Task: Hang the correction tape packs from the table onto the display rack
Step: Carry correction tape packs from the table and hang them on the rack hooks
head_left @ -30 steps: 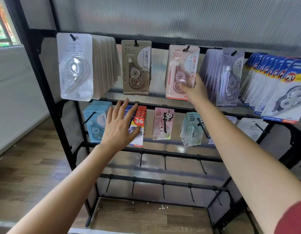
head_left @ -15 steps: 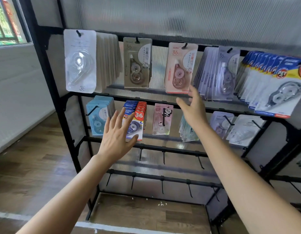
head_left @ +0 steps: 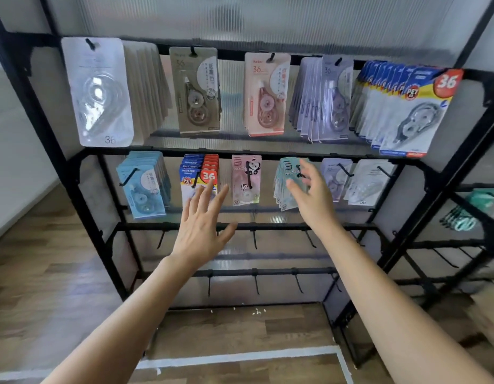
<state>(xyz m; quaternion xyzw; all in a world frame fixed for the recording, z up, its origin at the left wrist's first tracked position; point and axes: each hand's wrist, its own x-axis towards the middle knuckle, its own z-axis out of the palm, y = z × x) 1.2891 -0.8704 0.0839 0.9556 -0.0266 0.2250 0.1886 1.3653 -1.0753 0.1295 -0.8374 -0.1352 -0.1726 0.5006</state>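
Note:
A black display rack [head_left: 240,151] fills the view, with correction tape packs on its top two rows of hooks. The pink pack [head_left: 266,92] hangs alone on a top hook, between a beige pack [head_left: 197,90] and a stack of lilac packs [head_left: 326,98]. My right hand [head_left: 312,198] is open and empty, fingers spread, in front of the mint panda packs [head_left: 284,187] on the second row. My left hand [head_left: 204,225] is open too, held in front of the second row below the blue-and-red packs [head_left: 198,173]. Neither hand touches a pack. No table is in view.
The two lower rails [head_left: 268,271] carry bare hooks. A second rack [head_left: 473,217] with teal packs stands to the right. White tape [head_left: 240,358] marks the wooden floor below, and a white wall runs along the left.
My right hand has let go of the pink pack on the top hook and dropped to the second row. My left hand has shifted right. The view has moved back a little.

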